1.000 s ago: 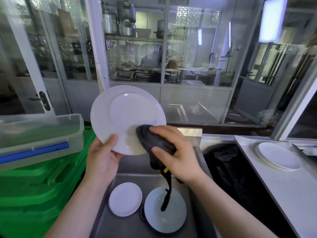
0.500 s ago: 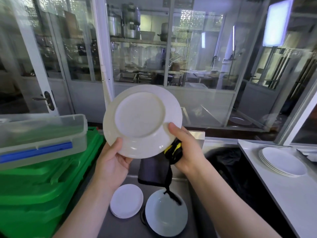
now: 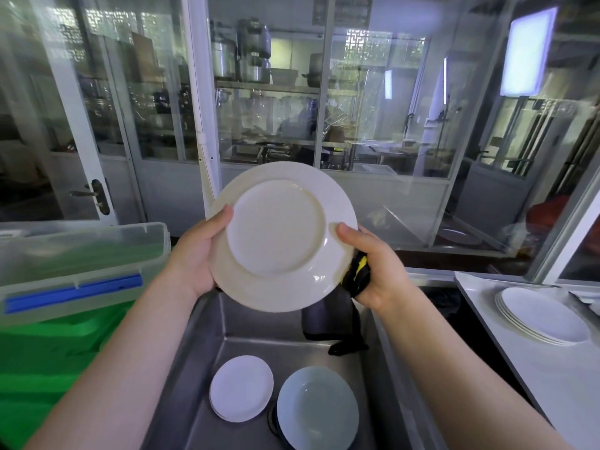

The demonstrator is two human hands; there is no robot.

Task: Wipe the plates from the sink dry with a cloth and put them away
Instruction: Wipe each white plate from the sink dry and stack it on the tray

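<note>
**Plate held over the sink, underside toward the viewer**

The left hand (image 3: 194, 254) grips the left rim of the white plate (image 3: 282, 237); the right hand (image 3: 376, 271) pinches its right rim, thumb on the underside, and clasps a dark cloth (image 3: 355, 277) hanging below that grip. Beneath both grips, the sink (image 3: 194, 401) holds a small white plate (image 3: 241, 387) beside a grey plate (image 3: 318, 407). Right of the right hand, stacked plates (image 3: 542, 316) rest on the counter (image 3: 552, 378).

Plates and cloth at the sink.
White plate (image 3: 276, 232) is being held upright, underside showing, above the steel sink (image 3: 194, 368); dark cloth (image 3: 328, 319) with yellow trim is hanging behind its lower right; two stacks are lying below.
</note>
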